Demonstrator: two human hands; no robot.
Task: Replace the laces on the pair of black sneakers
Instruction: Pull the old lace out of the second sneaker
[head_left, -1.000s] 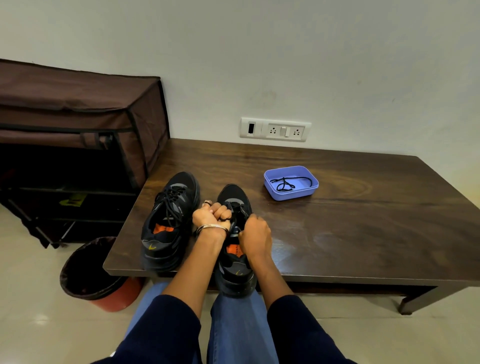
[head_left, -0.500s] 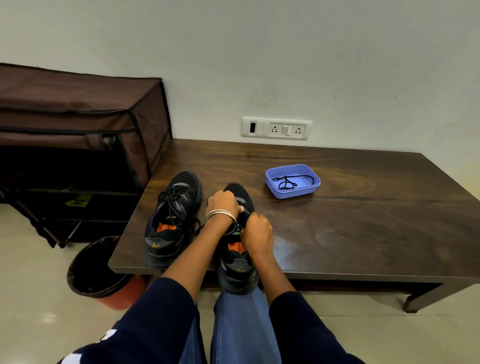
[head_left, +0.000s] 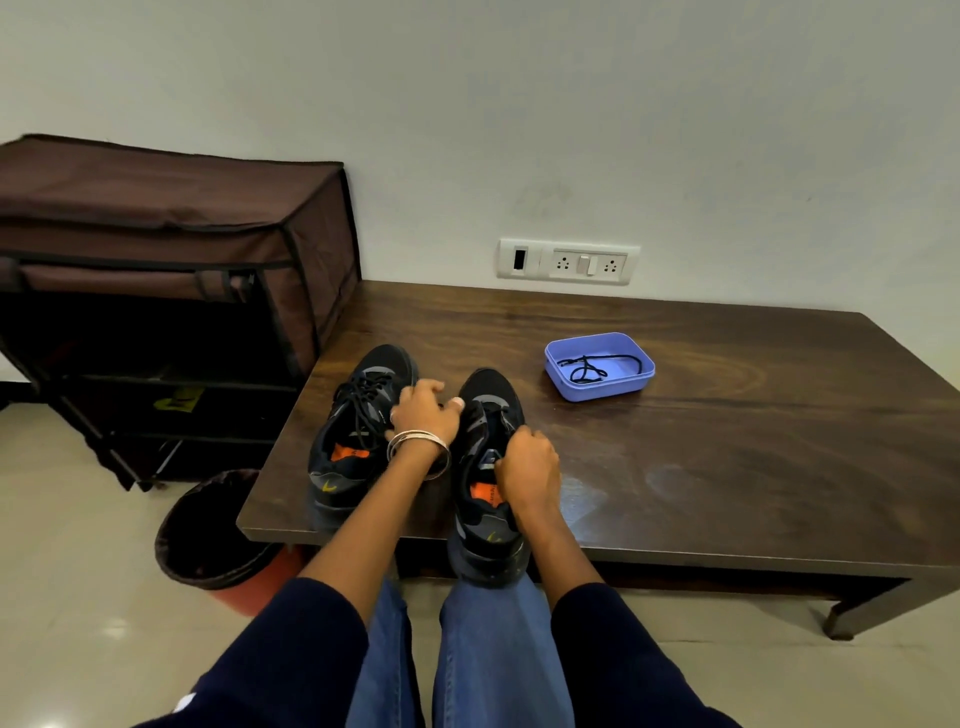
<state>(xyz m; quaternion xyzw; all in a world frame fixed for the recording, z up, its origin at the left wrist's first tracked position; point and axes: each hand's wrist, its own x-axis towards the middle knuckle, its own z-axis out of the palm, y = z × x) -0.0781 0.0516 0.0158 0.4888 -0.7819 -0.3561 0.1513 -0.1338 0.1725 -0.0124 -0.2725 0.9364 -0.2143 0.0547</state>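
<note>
Two black sneakers with orange insoles stand on the dark wooden table (head_left: 727, 441). The left sneaker (head_left: 358, 415) is laced. The right sneaker (head_left: 488, 395) has its heel hanging over the table's front edge. My left hand (head_left: 423, 413), with bangles at the wrist, hovers between the two shoes, fingers curled and thumb pointing at the right sneaker's lacing; it seems to pinch that shoe's lace. My right hand (head_left: 527, 467) grips the right sneaker at its tongue and collar. A spare black lace (head_left: 587, 366) lies in a blue tray (head_left: 631, 382).
A brown fabric shoe rack (head_left: 156, 260) stands left of the table. A bin with a black liner (head_left: 208, 530) sits on the floor by the table's front left corner. A socket panel (head_left: 569, 261) is on the wall. My knees are close to the table edge.
My left hand has moved up and to the left, away from the right sneaker's lacing toward the gap between the shoes. My right hand stays on the right sneaker.
</note>
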